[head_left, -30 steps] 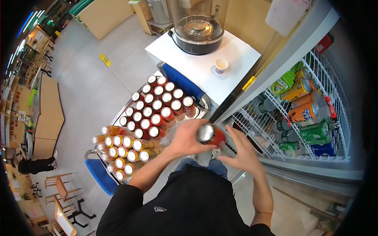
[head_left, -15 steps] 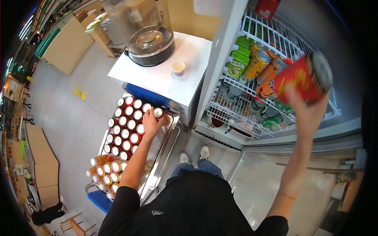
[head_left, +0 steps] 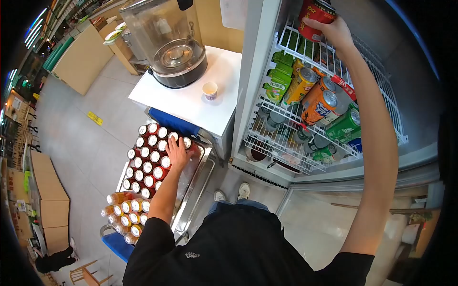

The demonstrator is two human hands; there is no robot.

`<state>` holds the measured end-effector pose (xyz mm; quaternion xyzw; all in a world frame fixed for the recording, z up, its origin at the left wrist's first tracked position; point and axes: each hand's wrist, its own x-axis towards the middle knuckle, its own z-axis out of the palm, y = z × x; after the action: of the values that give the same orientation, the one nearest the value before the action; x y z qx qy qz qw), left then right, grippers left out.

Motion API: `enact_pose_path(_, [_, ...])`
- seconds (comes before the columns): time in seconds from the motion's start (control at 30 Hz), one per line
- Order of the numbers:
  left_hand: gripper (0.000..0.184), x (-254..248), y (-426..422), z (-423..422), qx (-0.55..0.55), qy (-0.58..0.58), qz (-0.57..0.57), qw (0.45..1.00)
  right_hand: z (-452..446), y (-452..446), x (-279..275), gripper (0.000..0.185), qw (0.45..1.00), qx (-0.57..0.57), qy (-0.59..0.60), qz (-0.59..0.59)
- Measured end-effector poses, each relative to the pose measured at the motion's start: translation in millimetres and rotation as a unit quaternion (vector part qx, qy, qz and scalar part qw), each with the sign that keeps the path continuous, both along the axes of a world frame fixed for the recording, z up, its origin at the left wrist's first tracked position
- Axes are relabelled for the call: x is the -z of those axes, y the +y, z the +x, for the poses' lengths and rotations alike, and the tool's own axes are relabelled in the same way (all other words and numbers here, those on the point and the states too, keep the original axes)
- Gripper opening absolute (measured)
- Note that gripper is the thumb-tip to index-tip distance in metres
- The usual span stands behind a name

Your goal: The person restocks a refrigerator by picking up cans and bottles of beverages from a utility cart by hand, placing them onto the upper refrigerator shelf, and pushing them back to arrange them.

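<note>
My right hand grips a red can at the top wire shelf of the open fridge. The can is tilted, and its upper end is near the top edge of the view. My left hand reaches down among upright red cans with pale lids, packed on a metal cart. Its fingers close about the corner can, partly hiding its side. Bottles of amber drink stand at the cart's near end.
Lower fridge shelves hold green cartons, orange cans and green cans. The fridge door stands open at right. A white cabinet carries a clear drink dispenser and a paper cup.
My right hand has carried the red can up and away to the top shelf. The view has shifted slightly, while my left hand stays at the corner can.
</note>
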<state>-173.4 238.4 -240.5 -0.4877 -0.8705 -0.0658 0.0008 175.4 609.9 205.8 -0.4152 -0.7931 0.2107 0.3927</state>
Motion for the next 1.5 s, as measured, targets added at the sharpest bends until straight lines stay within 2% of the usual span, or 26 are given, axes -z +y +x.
enact_pose_path(0.1, [0.082,-4.7,5.5,3.4,-0.015,-0.009,0.001,1.0,-6.2,15.3,2.8,0.07,0.995,0.072,-0.032,0.056])
enact_pose_path(0.13, [0.081,-5.0,7.9,4.6,-0.021,-0.011,0.003,1.0,-7.6,17.1,0.0,0.076,0.994,0.079,-0.071,0.041])
enact_pose_path(0.23, [0.08,-0.4,8.9,4.5,-0.032,-0.01,0.009,0.999,-24.7,-7.7,-4.8,0.059,0.985,0.164,-0.014,0.053])
enact_pose_path(0.27, [0.08,-0.5,11.9,3.9,-0.038,-0.014,0.002,0.999,-23.6,-3.8,-4.2,0.071,0.979,0.186,-0.055,0.067])
enact_pose_path(0.37, [0.078,-1.6,5.9,4.9,-0.019,-0.021,0.039,0.999,-3.3,37.2,9.9,0.064,0.977,0.166,-0.079,0.11])
enact_pose_path(0.47, [0.074,-13.3,-3.6,8.3,0.013,-0.049,0.132,0.99,-5.4,-29.4,-6.0,0.076,0.973,0.173,0.06,0.143])
enact_pose_path(0.53, [0.07,-40.1,-11.1,17.5,0.024,-0.041,0.204,0.978,7.3,-35.5,-1.8,0.077,0.97,0.048,0.19,0.141])
enact_pose_path(0.57, [0.07,-70.1,-9.8,28.8,-0.006,-0.115,0.207,0.971,10.1,-55.3,-3.4,0.061,0.972,-0.003,0.166,0.168])
enact_pose_path(0.6, [0.07,-104.9,-10.6,45.5,-0.036,-0.189,0.207,0.959,14.1,-87.2,-2.1,0.046,0.97,-0.053,0.14,0.191])
enact_pose_path(0.63, [0.07,-130.1,-9.7,59.3,-0.066,-0.263,0.207,0.94,14.4,-126.0,0.6,0.041,0.981,-0.078,0.068,0.161])
enact_pose_path(0.67, [0.07,-141.8,-9.5,66.6,-0.026,-0.258,0.253,0.932,13.0,-164.3,4.2,0.036,0.986,-0.102,-0.003,0.133])
enact_pose_path(0.7, [0.071,-158.1,-7.9,76.8,0.0,-0.308,0.278,0.91,13.8,-191.2,8.5,0.043,0.983,-0.171,-0.056,-0.017])
enact_pose_path(0.77, [0.072,-203.1,-3.0,102.8,0.097,-0.324,0.314,0.887,8.8,-218.1,33.0,0.056,0.917,-0.33,-0.197,0.107])
enact_pose_path(0.83, [0.074,-230.8,3.5,121.9,0.202,-0.333,0.35,0.852,-3.3,-242.7,54.8,0.076,0.906,-0.349,-0.216,0.099])
enact_pose_path(0.93, [0.075,-284.6,14.3,158.3,0.279,-0.41,0.379,0.781,-12.2,-252.0,74.6,0.087,0.916,-0.348,-0.172,0.102])
enact_pose_path(0.97, [0.075,-295.4,17.3,165.2,0.299,-0.409,0.391,0.768,-11.6,-252.4,71.4,0.087,0.922,-0.341,-0.173,0.066])
enact_pose_path(1.0, [0.086,-298.2,16.7,168.8,0.288,-0.46,0.358,0.76,-9.7,-252.8,65.1,0.088,0.926,-0.334,-0.174,0.029])
enact_pose_path(1.03, [0.092,-297.5,18.1,172.8,0.292,-0.507,0.368,0.722,-8.4,-253.4,60.7,0.088,0.928,-0.327,-0.176,-0.007])
enact_pose_path(1.1, [0.102,-297.1,23.4,176.9,0.3,-0.595,0.383,0.64,-7.6,-250.8,54.8,0.082,0.951,-0.283,-0.117,0.04])
enact_pose_path(1.13, [0.11,-295.1,21.4,172.4,0.337,-0.592,0.371,0.631,-5.6,-246.4,45.8,0.08,0.962,-0.255,-0.085,0.056])
enact_pose_path(1.17, [0.103,-292.9,19.7,168.3,0.324,-0.603,0.384,0.62,-3.7,-239.4,35.8,0.078,0.97,-0.227,-0.052,0.071])
enact_pose_path(1.23, [0.083,-267.9,18.1,145.7,0.26,-0.582,0.383,0.669,4.0,-204.1,13.2,0.075,0.961,-0.153,0.021,0.228])
enact_pose_path(1.3, [0.058,-218.3,18.7,113.6,0.124,-0.501,0.318,0.795,14.7,-172.3,-18.3,0.077,0.994,-0.054,0.073,0.052])
enact_pose_path(1.37, [0.042,-170.2,12.4,86.6,0.043,-0.372,0.317,0.871,20.2,-128.4,-35.1,0.078,0.995,-0.012,0.057,0.079])
enact_pose_path(1.47, [0.046,-85.8,-16.4,37.1,0.025,-0.145,0.296,0.944,13.2,-76.0,-36.1,0.08,0.996,0.023,0.062,0.065])
enact_pose_path(1.5, [0.051,-65.8,-30.0,26.7,-0.002,-0.101,0.253,0.962,12.3,-57.5,-34.3,0.081,0.996,0.017,0.054,0.065])
